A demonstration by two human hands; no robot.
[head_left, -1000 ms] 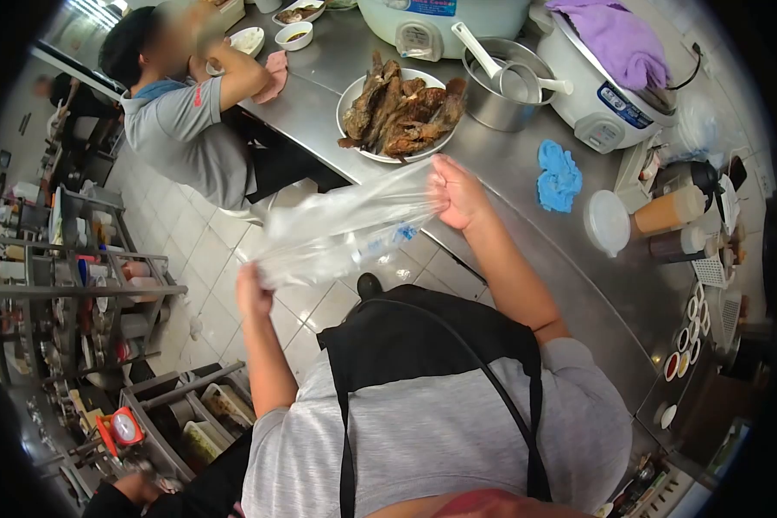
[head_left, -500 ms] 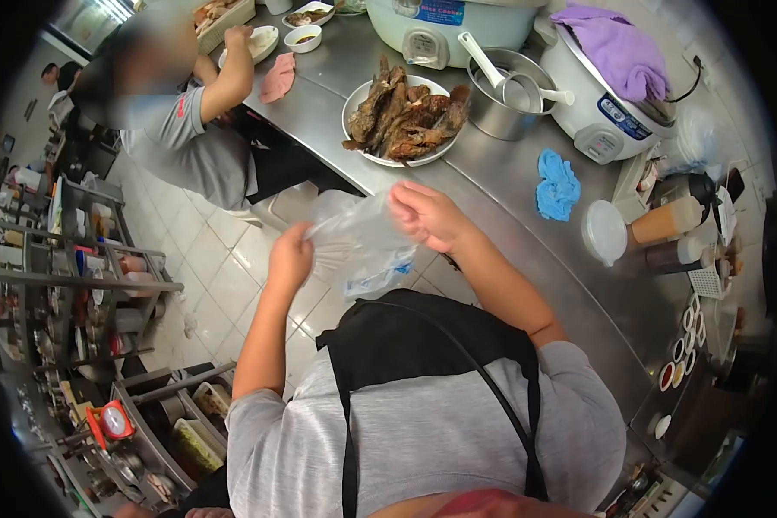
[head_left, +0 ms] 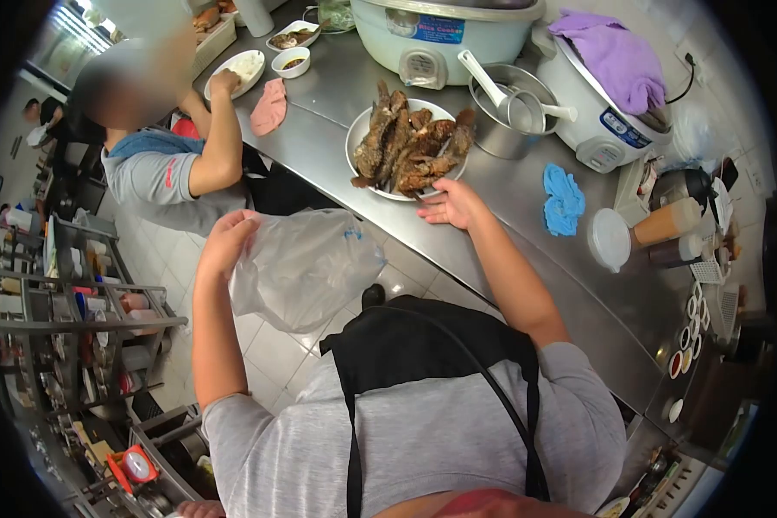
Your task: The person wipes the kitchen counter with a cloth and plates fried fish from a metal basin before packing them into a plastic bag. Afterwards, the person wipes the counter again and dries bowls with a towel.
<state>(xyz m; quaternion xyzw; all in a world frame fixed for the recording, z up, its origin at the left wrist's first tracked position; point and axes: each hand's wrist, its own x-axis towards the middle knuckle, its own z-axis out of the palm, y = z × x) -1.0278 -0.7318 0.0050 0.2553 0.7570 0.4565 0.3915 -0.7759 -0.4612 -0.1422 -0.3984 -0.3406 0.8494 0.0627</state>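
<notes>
My left hand (head_left: 230, 242) is closed on the edge of a clear plastic bag (head_left: 298, 272) with blue print. The bag hangs spread out over the floor, in front of the table's edge. My right hand (head_left: 454, 205) is at the near rim of a white plate (head_left: 354, 148), its fingers stretched out and its thumb close to the food. Whether it touches the rim I cannot tell. Several browned, fried whole fish (head_left: 413, 142) are piled on the plate, which stands on the steel table (head_left: 509, 233).
Behind the plate are a rice cooker (head_left: 445, 43) and a pot (head_left: 509, 142) with white-handled utensils. A blue crumpled glove or cloth (head_left: 563, 200) and a white lid (head_left: 609, 239) lie to the right. A seated person (head_left: 168, 173) eats at the left, beside a pink cloth (head_left: 269, 108).
My right hand has let go of the bag and moved to the plate's near rim. My left hand has moved left and up with the bag, which now hangs wider.
</notes>
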